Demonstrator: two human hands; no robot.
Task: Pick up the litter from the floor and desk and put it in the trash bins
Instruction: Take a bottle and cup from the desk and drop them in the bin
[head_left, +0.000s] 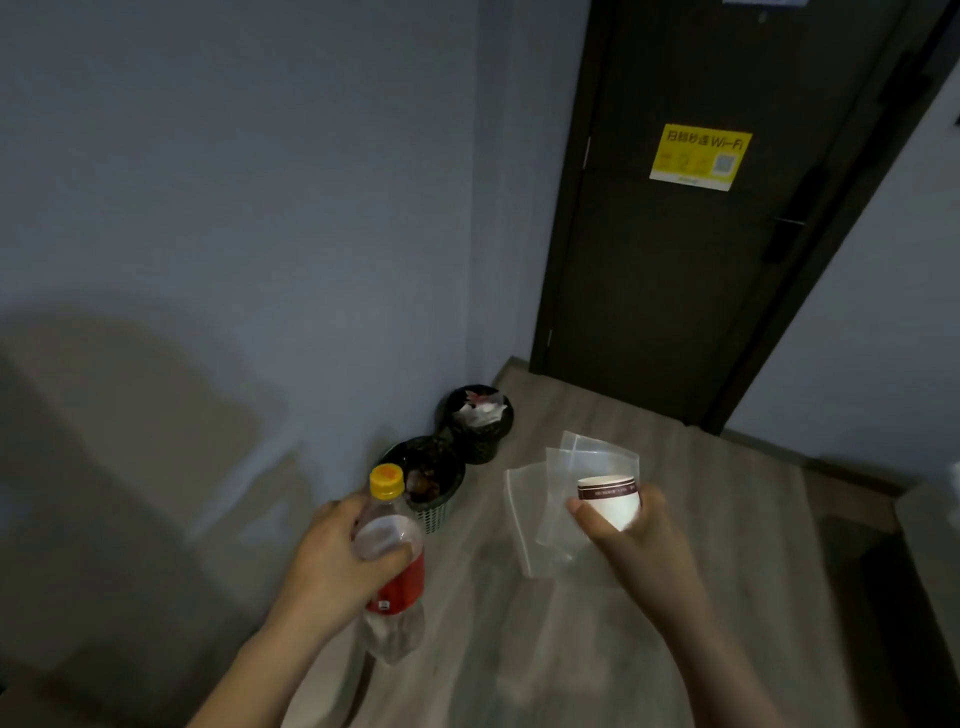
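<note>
Your left hand (332, 558) grips a clear bottle (393, 566), yellow cap, red label. Your right hand (626, 530) holds a paper cup (608, 501) plus clear plastic bags (561, 499). Two black bins (457, 452) by the wall.

A dark door (675, 270) bears a yellow Wi-Fi sticker (698, 157) beside a grey wall (234, 182).

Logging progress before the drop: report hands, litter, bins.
Left hand grips plastic bottle. Right hand holds paper cup and clear bags. Near bin and far bin ahead, both partly full. Nothing blocking.
</note>
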